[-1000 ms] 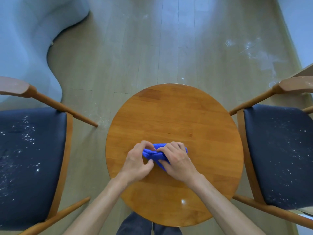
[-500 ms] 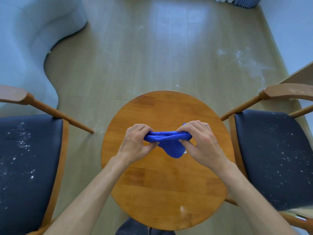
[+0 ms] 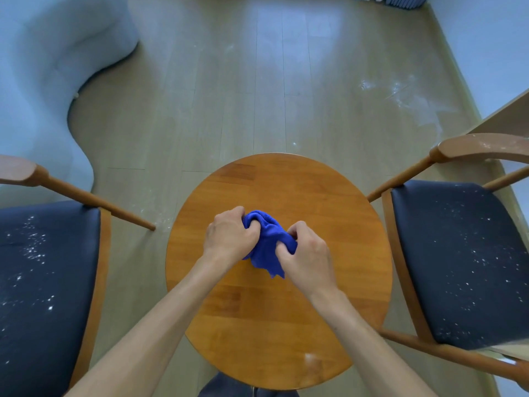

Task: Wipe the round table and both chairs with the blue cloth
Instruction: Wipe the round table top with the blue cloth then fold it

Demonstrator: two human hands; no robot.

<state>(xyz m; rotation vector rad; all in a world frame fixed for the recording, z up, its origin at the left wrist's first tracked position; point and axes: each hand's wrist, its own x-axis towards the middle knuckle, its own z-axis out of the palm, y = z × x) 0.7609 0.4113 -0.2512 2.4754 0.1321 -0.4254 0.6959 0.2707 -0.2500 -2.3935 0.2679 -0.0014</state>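
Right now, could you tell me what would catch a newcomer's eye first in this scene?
The bright blue cloth stands out, bunched between the left hand and right hand over the middle of the round table. Next come the white specks on the dark seats of the left chair and right chair.

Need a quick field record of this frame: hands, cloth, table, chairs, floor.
left hand: grips the blue cloth
right hand: grips the blue cloth
blue cloth: bunched between both hands over the round table, a corner hanging down
round table: wooden top, small pale smudge near its near edge
left chair: dark seat speckled with white specks
right chair: dark seat speckled with white specks
floor: pale planks with white dusty patches
sofa: light, curved, far left
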